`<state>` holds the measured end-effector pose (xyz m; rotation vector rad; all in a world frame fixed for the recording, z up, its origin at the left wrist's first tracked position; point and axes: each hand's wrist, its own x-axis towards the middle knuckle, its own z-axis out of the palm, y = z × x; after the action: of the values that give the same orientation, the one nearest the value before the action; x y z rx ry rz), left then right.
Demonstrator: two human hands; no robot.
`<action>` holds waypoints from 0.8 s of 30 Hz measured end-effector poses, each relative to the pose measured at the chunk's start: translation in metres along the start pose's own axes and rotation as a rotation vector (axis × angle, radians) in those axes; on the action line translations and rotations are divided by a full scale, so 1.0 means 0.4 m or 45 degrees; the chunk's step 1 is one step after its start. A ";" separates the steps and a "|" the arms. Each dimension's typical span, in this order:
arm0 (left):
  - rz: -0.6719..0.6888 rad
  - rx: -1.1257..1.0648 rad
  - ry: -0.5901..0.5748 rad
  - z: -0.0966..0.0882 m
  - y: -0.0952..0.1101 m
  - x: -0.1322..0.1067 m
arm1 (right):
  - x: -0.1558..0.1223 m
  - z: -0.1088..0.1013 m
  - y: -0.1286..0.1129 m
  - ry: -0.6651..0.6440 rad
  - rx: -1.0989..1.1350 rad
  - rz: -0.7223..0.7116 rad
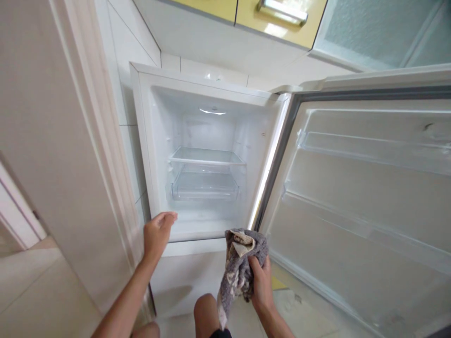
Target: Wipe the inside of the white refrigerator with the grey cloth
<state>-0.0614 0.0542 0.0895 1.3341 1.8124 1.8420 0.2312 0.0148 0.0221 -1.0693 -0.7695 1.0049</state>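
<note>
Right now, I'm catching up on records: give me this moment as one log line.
left hand: near open white refrigerator, contact unclear | right hand: gripping crumpled grey-and-cream cloth | white refrigerator door: open

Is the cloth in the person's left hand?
No, the right hand grips the bunched gray cloth, while the left hand is near the fridge's left edge.

Bare hands (pixel 157 237), forearms (pixel 124 298), knee (pixel 205 312); black garment edge (pixel 221 334)

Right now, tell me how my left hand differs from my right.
Your right hand grips a grey cloth; your left hand holds nothing visible. The left hand is near the left side of the fridge; the right hand is nearer its open door. Both are bare.
</note>
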 end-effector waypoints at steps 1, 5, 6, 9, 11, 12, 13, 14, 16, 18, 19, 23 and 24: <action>-0.144 -0.115 -0.088 0.022 -0.012 -0.060 | -0.020 -0.016 0.021 0.000 -0.011 0.035; -0.587 -0.419 -0.270 0.117 -0.049 -0.289 | -0.096 -0.107 0.113 -0.001 -0.024 0.163; -0.667 -0.467 -0.300 0.135 -0.058 -0.340 | -0.111 -0.136 0.136 -0.001 -0.016 0.196; -0.822 -0.526 -0.341 0.169 -0.080 -0.468 | -0.139 -0.234 0.202 0.021 -0.032 0.266; -0.861 -0.519 -0.344 0.172 -0.085 -0.528 | -0.145 -0.292 0.238 0.067 -0.072 0.291; -0.863 -0.516 -0.344 0.169 -0.084 -0.551 | -0.146 -0.313 0.250 0.104 -0.080 0.305; -0.862 -0.519 -0.343 0.164 -0.080 -0.569 | -0.147 -0.327 0.258 0.146 -0.075 0.315; -0.859 -0.527 -0.342 0.158 -0.074 -0.584 | -0.148 -0.333 0.260 0.189 -0.058 0.320; -0.835 -0.542 -0.333 0.145 -0.057 -0.607 | -0.154 -0.327 0.249 0.242 -0.013 0.312; -0.785 -0.539 -0.306 0.130 -0.033 -0.627 | -0.162 -0.303 0.223 0.247 0.008 0.290; -0.743 -0.525 -0.275 0.122 -0.020 -0.639 | -0.165 -0.288 0.207 0.239 0.009 0.275; -0.373 -0.330 -0.041 0.092 0.038 -0.699 | -0.169 -0.231 0.143 0.219 0.021 0.163; -0.228 -0.259 0.021 0.086 0.053 -0.715 | -0.170 -0.217 0.128 0.213 0.025 0.126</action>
<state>0.1317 -0.1303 -0.0207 1.0525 1.6410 1.8864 0.2692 -0.0700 -0.0564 -1.1679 -0.5745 0.9901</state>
